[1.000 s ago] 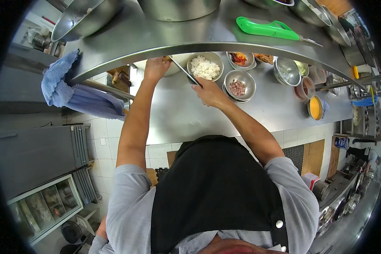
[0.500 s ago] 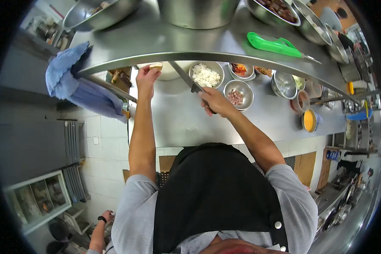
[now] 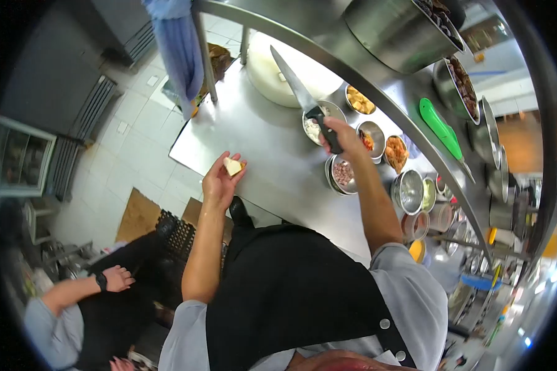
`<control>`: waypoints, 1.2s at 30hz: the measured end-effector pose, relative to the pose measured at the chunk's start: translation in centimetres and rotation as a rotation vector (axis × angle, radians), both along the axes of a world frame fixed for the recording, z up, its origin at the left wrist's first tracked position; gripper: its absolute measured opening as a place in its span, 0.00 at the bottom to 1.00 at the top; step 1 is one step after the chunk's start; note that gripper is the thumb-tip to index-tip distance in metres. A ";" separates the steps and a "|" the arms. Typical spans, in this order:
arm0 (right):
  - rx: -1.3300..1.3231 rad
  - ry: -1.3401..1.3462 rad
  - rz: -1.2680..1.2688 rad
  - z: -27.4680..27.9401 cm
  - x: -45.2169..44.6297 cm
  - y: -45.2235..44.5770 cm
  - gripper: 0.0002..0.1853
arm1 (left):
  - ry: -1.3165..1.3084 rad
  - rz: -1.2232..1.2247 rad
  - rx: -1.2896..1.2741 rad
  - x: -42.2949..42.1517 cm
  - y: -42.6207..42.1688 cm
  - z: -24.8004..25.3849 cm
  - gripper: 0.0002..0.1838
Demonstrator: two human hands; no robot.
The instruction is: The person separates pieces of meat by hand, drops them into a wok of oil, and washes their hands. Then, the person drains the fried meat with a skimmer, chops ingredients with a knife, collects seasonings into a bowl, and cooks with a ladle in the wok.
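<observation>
My left hand (image 3: 216,187), palm up near the table's front edge, holds a small pale wedge of food (image 3: 233,166) with a yellowish edge; its kind is unclear. In my right hand (image 3: 346,139) is a kitchen knife (image 3: 296,83), gripped by its black handle, the blade pointing away over the round white cutting board (image 3: 263,74). A small pale piece (image 3: 282,76) lies on that board by the blade. Under the knife is a bowl of white chopped food (image 3: 312,130), partly hidden. Close to my right wrist stands a bowl of diced pink meat (image 3: 343,171).
More bowls line the right: yellow chunks (image 3: 359,101), red and orange pieces (image 3: 367,142), a steel bowl (image 3: 409,191). A steel shelf (image 3: 334,46) overhangs the table, bearing a pot (image 3: 387,34) and a green-handled tool (image 3: 439,128). At lower left is a co-worker's hand (image 3: 116,279).
My left hand has drawn back from the board toward my body and turned palm up, still with the pale wedge. The view has rotated; more of the co-worker shows. The knife stays in my right hand.
</observation>
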State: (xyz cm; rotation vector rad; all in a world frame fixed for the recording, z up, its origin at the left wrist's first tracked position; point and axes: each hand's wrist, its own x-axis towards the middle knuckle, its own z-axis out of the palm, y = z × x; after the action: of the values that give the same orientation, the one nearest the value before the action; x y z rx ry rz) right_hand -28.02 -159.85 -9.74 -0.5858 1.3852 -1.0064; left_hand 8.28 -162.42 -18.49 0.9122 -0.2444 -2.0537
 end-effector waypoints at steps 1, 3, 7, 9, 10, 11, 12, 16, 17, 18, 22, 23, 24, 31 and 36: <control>0.001 -0.008 0.067 -0.4 -2.5 -0.8 0.14 | -0.011 0.029 -0.006 0.6 1.7 0.1 0.27; -0.045 -0.020 0.145 -1.5 -6.9 -2.7 0.15 | -0.054 0.077 -0.040 1.6 5.7 0.5 0.29; -0.102 0.280 0.270 -3.0 -13.7 -7.9 0.16 | -0.115 0.239 -0.037 2.3 15.6 0.1 0.25; -0.079 0.378 0.366 -7.4 -17.7 -12.5 0.20 | -0.141 0.306 0.016 1.8 20.9 0.1 0.25; -0.083 0.470 0.376 -8.1 -17.9 -13.5 0.21 | -0.154 0.334 0.013 1.2 23.3 0.2 0.25; -0.096 0.580 0.385 -8.4 -17.6 -14.3 0.22 | -0.135 0.374 0.027 0.6 25.7 0.4 0.26; -0.109 0.699 0.403 -8.8 -17.5 -14.9 0.23 | -0.116 0.404 0.050 0.1 27.8 0.7 0.27; -0.151 1.351 0.460 -7.8 -16.5 -16.5 0.27 | -0.183 0.528 0.072 -2.0 35.3 1.1 0.31; -0.159 1.515 0.421 -6.9 -15.7 -16.5 0.28 | -0.189 0.581 0.084 -2.6 36.4 1.8 0.31; -0.185 1.636 0.346 -5.6 -14.3 -16.1 0.29 | -0.223 0.612 0.081 -3.2 37.2 3.2 0.33; -0.849 1.463 0.159 -7.3 -8.6 -14.0 0.27 | -0.273 0.726 0.039 -2.8 41.6 5.7 0.41; -0.897 1.135 0.263 -5.1 -2.8 -9.7 0.24 | -0.291 0.738 0.010 -2.3 42.9 5.8 0.43; -0.908 0.816 0.349 -1.6 3.3 -3.5 0.22 | -0.307 0.776 -0.003 -1.9 43.9 6.3 0.44; -0.327 -0.072 1.664 -4.1 25.4 30.8 0.21 | -0.367 0.945 -0.069 -0.1 54.5 7.1 0.45; -0.293 -0.055 1.992 -3.3 29.3 48.5 0.22 | -0.539 0.935 0.053 -1.9 71.7 6.5 0.35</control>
State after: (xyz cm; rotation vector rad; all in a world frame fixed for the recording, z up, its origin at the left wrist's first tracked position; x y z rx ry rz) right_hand 1.26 -111.36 -13.00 -1.5841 0.0916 0.4561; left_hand 6.36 -90.75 -11.96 1.2890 -0.0223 -0.9450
